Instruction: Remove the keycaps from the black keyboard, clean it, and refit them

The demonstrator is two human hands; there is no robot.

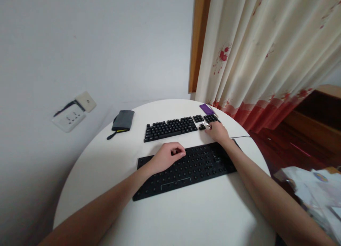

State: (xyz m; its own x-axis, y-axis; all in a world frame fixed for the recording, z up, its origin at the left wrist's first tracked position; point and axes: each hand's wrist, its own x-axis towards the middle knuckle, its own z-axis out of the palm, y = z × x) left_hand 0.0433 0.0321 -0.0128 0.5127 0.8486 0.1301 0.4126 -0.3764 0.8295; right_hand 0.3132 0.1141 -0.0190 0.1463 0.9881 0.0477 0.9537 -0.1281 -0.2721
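Note:
A black keyboard base (197, 164) with its keycaps off lies across the white round table (170, 217). Over its upper left part rests my left hand (169, 156), closed, thumb and fingertips together; whether anything is pinched there is hidden. Loose black keycaps (173, 128) are laid out behind the base in keyboard order. My right hand (217, 132) reaches to the right end of these caps, beside the arrow keycaps (202, 126). It is closed on a small silver tool (206, 124), whose shape is mostly covered by the fingers.
A grey pouch (123, 120) with a strap lies at the table's back left. At the back right is a purple cloth-like item (206, 109). A thin cable (241, 136) runs off the right edge. Wall and curtain (239, 61) stand behind; papers (314, 187) lie at right.

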